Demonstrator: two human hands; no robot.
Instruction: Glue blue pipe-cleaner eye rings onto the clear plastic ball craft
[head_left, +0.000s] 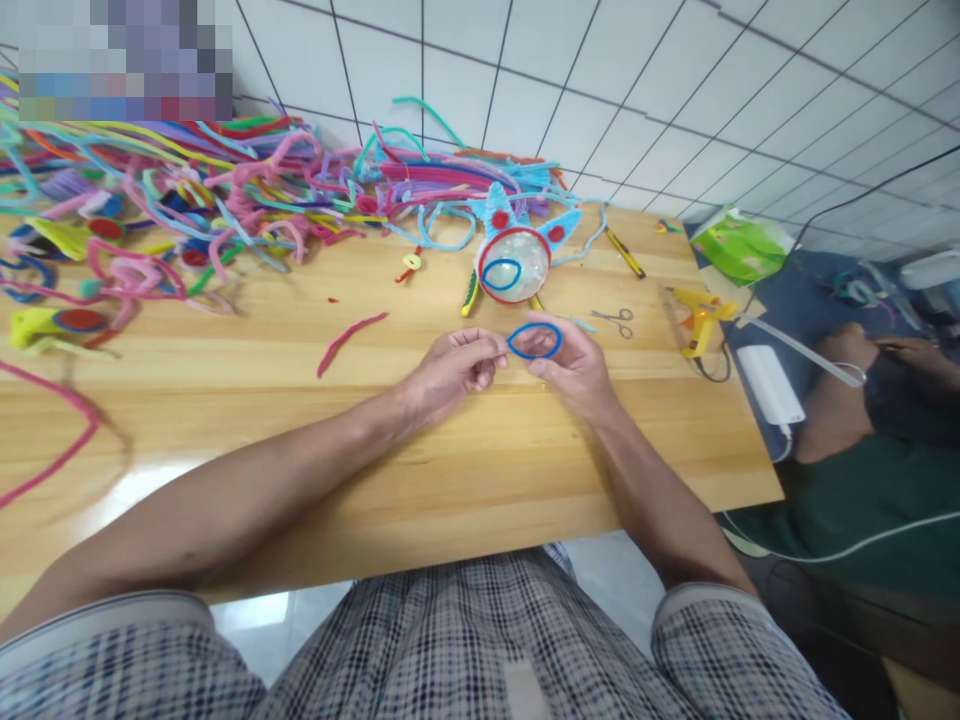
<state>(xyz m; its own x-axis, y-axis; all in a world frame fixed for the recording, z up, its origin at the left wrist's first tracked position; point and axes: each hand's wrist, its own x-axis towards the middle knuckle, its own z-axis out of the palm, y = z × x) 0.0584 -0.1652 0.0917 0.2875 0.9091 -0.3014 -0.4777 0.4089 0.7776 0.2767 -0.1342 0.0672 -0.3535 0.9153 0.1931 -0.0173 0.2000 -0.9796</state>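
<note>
Craft workshop: pipe cleaners [442, 175], glue gun [701, 315]

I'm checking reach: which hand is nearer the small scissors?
Right. The right hand is left of the small scissors, slightly nearer the person; the left hand is farther left.

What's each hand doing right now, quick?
Left hand: closed, pinching one end of the blue loop.
Right hand: curved around the loop; can't tell whether it grips.

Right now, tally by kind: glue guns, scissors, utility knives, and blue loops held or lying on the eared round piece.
Yellow hot-glue gun: 1
Small scissors: 1
Yellow-and-black utility knife: 1
Blue loops: 2, one held, one on the eared round piece
Total: 5
</note>
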